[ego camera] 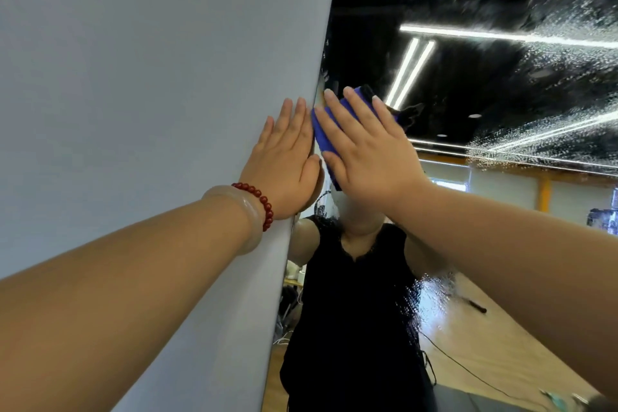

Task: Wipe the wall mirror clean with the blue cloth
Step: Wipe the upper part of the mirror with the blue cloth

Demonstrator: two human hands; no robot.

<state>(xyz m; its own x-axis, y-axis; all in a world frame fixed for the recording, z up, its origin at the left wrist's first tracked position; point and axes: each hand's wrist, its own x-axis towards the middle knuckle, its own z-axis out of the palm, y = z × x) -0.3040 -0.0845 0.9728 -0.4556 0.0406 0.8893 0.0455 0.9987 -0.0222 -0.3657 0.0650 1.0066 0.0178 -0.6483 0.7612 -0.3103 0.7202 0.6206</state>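
Pressing blue cloth [326, 130] at mirror [501, 77] left edge (right hand [368, 150] flat).

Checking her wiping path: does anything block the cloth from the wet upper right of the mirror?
Nothing visible does. The right hand presses the blue cloth flat on the mirror near its left edge; the droplet-covered glass up and right is bare. The left hand rests on the wall.
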